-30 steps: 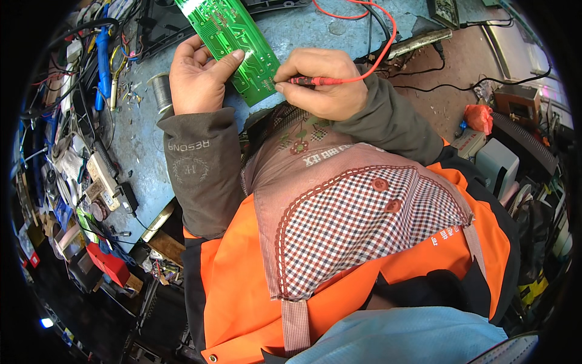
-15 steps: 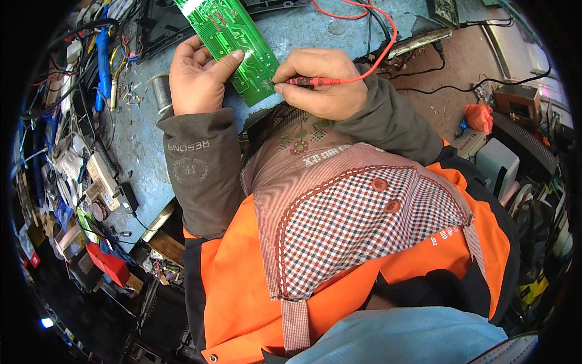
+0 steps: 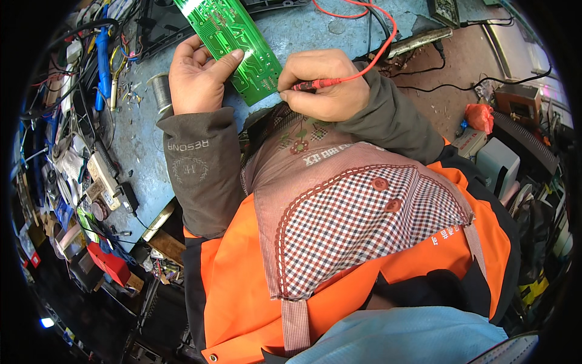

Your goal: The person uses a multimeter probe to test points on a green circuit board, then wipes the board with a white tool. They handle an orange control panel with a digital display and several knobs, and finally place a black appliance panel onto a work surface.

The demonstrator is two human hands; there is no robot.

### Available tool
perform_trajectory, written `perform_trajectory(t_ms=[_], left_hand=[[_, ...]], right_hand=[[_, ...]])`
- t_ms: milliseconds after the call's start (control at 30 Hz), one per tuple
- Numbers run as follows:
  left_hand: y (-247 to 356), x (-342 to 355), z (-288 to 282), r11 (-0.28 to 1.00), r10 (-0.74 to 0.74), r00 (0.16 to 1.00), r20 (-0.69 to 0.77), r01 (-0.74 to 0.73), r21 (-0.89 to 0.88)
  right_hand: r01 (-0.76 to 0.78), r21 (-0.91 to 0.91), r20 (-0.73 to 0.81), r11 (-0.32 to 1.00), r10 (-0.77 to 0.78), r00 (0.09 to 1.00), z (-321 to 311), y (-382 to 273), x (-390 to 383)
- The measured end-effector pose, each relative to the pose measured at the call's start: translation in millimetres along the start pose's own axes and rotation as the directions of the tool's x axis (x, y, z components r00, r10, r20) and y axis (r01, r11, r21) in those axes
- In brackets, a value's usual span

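A long green circuit board (image 3: 242,54) is tilted over the near edge of the workbench. My left hand (image 3: 199,76) grips its left edge, thumb on top and fingers tucked underneath. In my right hand (image 3: 327,85), pinched between thumb and fingers, is a red test probe (image 3: 316,84) with a red lead (image 3: 383,56) curving away to the upper right. The right fingertips are at the board's lower right edge. The probe's tip is too small to make out, so I cannot tell whether it touches the board.
The bench top (image 3: 139,145) is blue and worn. A solder spool (image 3: 161,91) stands left of my left hand, near a blue-handled tool (image 3: 103,70). Tangled cables and a power strip (image 3: 102,176) crowd the left. A black plastic housing (image 3: 173,27) lies behind the board.
My right hand has shifted slightly to the right with the test probe, and the probe's angle has changed a little. My left hand and the board are almost unmoved.
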State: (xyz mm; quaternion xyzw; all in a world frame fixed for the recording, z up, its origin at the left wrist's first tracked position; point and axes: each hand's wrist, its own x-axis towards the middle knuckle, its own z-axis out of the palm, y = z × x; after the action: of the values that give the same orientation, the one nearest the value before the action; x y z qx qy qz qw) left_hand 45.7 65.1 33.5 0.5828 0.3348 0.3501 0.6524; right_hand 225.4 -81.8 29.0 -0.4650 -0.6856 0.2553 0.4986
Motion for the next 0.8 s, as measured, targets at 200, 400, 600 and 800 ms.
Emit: perform_trajectory(t_ms=[200,400,600,800], left_hand=[[-1,1,-2,1.0,0.005,1.0,0.002,-0.005,-0.025],[0,0,-1,1.0,-0.005,1.0,-0.002,0.005,-0.025],[0,0,-2,1.0,-0.014,1.0,0.002,0.014,-0.028],[-1,-1,-2,1.0,-0.007,1.0,-0.001,0.007,-0.02]], right_hand=[[0.005,-0.005,-0.033,1.0,-0.005,0.999,1,-2,2],[0.004,0.006,-0.017,1.0,-0.003,1.0,0,0,1],[-0.015,-0.025,-0.19,1.0,0.01,0.982,9,-1,1],[-0.084,0.011,-0.175,0.996,0.085,0.981,8,-3,1]])
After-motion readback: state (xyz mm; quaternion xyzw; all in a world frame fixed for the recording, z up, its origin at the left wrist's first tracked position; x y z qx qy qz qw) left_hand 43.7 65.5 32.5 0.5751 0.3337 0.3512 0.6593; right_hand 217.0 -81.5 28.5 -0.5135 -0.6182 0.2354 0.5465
